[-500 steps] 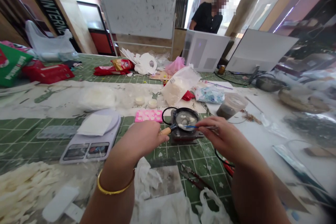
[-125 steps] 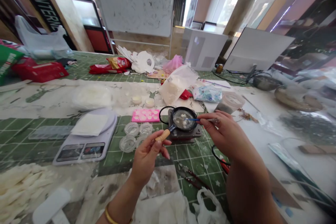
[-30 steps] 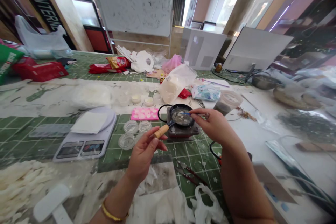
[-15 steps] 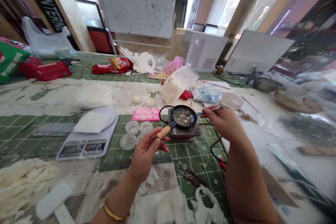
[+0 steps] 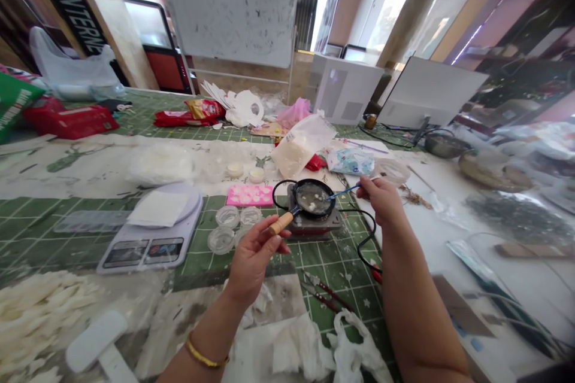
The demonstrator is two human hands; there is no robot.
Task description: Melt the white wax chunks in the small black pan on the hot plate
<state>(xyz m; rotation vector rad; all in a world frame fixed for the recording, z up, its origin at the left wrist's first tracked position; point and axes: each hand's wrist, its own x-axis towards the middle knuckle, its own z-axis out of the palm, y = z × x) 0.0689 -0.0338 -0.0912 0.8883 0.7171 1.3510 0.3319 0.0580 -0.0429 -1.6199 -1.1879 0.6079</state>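
A small black frying pan (image 5: 315, 198) rests on a dark hot plate (image 5: 314, 229), holding clear liquid with several white lumps. Its wooden handle lies between the thumb and fingers of my left hand (image 5: 257, 254). My right hand (image 5: 381, 196) pinches a thin blue stick (image 5: 345, 191), whose tip dips into the pan at its right side; the tip's shape is too small to make out. Left of the hot plate are a pink mold (image 5: 250, 195) with pale filled cavities and several clear round containers (image 5: 221, 239).
A kitchen scale (image 5: 150, 227) with white paper on it stands to the left. White flakes (image 5: 40, 311) and a white scraper-like tool (image 5: 96, 341) lie front left. Scissors-like pliers (image 5: 326, 293) and crumpled white plastic (image 5: 354, 341) are near me. A black cable (image 5: 366, 245) curls right of the hot plate.
My right hand has shifted slightly right and outward, and the blue stick's tip sits closer to the pan's right rim. My left hand stays on the handle. The view has turned slightly.
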